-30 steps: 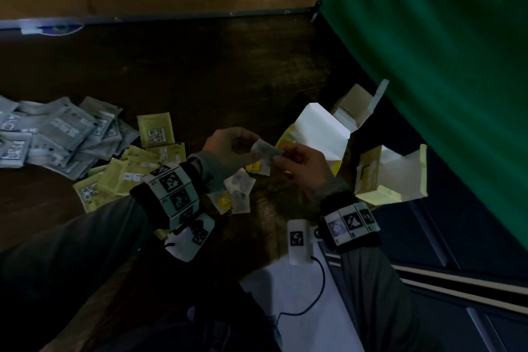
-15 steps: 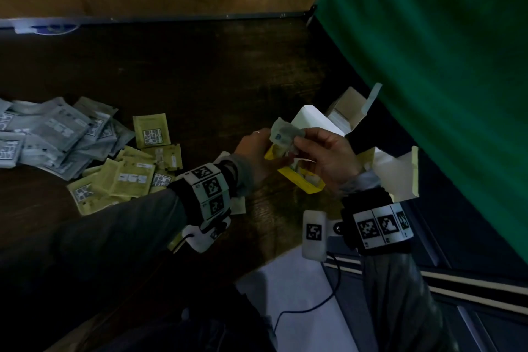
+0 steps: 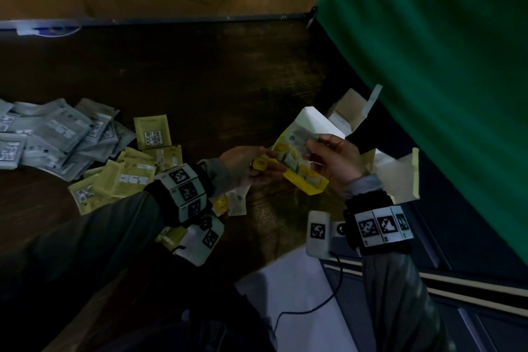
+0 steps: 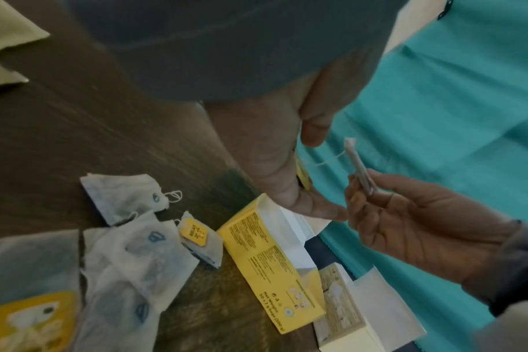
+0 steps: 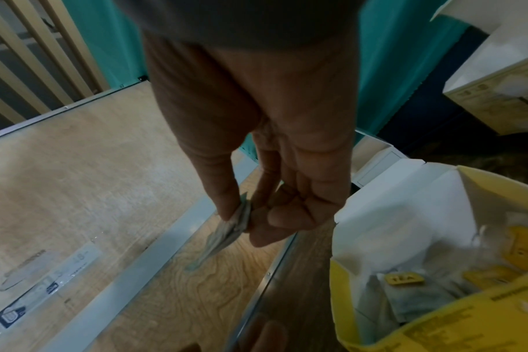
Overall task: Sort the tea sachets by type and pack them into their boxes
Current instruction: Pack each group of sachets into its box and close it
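An open yellow tea box (image 3: pixel 303 183) lies on the dark table, with several tagged tea bags inside (image 5: pixel 413 295). Just above its opening my right hand (image 3: pixel 311 151) pinches a white tea bag (image 3: pixel 300 137) between thumb and fingers; the right wrist view shows the tea bag (image 5: pixel 229 231) edge-on. My left hand (image 3: pixel 257 166) pinches the bag's yellow tag (image 4: pixel 303 177), and a thin string runs from it to the tea bag (image 4: pixel 359 166). A few loose tea bags (image 4: pixel 124 197) lie on the table beside the yellow tea box (image 4: pixel 271 262).
Grey sachets (image 3: pixel 51 134) are heaped at the left, with yellow-green sachets (image 3: pixel 123 177) beside them. A white open box (image 3: pixel 348 111) and a pale yellow open box (image 3: pixel 400 174) stand behind and to the right of the hands. Green cloth (image 3: pixel 428 66) hangs on the right.
Both hands have carried the tea bag up and to the right, from over the loose bags to just above the open yellow box. The left hand now holds only the tag.
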### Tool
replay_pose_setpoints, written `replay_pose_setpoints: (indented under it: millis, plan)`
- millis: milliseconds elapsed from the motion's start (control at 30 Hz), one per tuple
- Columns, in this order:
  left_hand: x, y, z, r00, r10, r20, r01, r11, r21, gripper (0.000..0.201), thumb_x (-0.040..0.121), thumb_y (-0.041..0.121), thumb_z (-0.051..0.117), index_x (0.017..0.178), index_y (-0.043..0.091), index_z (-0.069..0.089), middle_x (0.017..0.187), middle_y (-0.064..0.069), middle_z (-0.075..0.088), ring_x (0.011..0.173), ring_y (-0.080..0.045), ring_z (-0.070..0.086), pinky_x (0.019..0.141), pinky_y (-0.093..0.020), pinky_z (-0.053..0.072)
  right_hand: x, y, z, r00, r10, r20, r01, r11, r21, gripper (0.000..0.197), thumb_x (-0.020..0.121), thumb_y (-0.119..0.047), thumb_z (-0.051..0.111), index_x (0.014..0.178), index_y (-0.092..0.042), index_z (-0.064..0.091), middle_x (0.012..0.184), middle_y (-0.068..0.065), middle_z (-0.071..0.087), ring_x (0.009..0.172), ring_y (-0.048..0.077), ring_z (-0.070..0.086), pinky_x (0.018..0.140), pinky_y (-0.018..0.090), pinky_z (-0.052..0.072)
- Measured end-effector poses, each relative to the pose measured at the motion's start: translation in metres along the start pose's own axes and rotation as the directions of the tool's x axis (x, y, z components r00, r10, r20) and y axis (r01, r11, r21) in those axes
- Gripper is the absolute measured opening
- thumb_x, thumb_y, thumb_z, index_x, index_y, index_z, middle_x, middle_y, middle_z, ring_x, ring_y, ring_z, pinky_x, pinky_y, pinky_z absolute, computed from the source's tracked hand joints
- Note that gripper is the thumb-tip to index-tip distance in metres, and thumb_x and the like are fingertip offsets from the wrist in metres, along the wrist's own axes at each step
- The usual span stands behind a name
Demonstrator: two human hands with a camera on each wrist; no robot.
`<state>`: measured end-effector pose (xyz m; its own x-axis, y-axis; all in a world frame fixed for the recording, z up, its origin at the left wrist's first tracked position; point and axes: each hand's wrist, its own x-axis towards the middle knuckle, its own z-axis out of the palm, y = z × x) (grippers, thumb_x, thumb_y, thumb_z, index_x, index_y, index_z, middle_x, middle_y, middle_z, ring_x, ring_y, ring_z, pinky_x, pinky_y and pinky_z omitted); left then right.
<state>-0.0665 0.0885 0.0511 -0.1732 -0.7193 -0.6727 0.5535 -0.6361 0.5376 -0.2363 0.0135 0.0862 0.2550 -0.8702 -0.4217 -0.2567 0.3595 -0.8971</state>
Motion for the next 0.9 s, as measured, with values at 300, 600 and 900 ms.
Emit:
replay_pose_setpoints:
  millis: [300, 600, 900]
  plan:
    - [-0.005, -0.003, 0.001, 0.998, 0.063, -0.009, -0.063, 0.998, -0.006, 0.023, 0.097, -0.002, 0.035, 0.114, -0.004, 0.05, 0.086, -0.014, 0.066, 0.06, -0.013, 0.07, 0.054, -0.021, 0.056, 0.002, 0.01, 0.006, 1.0, 0.026, 0.0, -0.026, 0.999, -0.029, 0.013, 0.085, -0.003, 0.064, 0.082, -0.016, 0.064, 0.066, -0.007, 0.07, 0.061, 0.009, 0.064, 0.052, 0.022, 0.046]
    - [-0.004, 0.002, -0.002, 0.977, -0.128, -0.169, 0.118, 0.991, -0.071, 0.027, 0.092, 0.035, 0.043, 0.074, 0.016, 0.05, 0.045, 0.004, 0.038, 0.044, -0.009, 0.033, 0.048, -0.021, 0.026, 0.001, 0.017, 0.012, 1.0, 0.026, -0.015, -0.027, 0.996, -0.087, 0.012, 0.084, -0.006, 0.066, 0.082, -0.018, 0.064, 0.077, 0.001, 0.068, 0.068, 0.017, 0.062, 0.053, 0.023, 0.043]
    - [-0.014, 0.003, 0.002, 0.987, -0.059, -0.152, 0.044, 0.994, -0.103, 0.02, 0.095, 0.012, 0.041, 0.087, 0.009, 0.058, 0.07, -0.005, 0.056, 0.052, -0.01, 0.051, 0.05, -0.018, 0.038, -0.004, 0.015, 0.018, 1.0, -0.004, 0.024, 0.006, 0.997, -0.079, 0.008, 0.086, -0.007, 0.064, 0.087, -0.015, 0.064, 0.078, 0.003, 0.068, 0.063, 0.01, 0.063, 0.052, 0.02, 0.044]
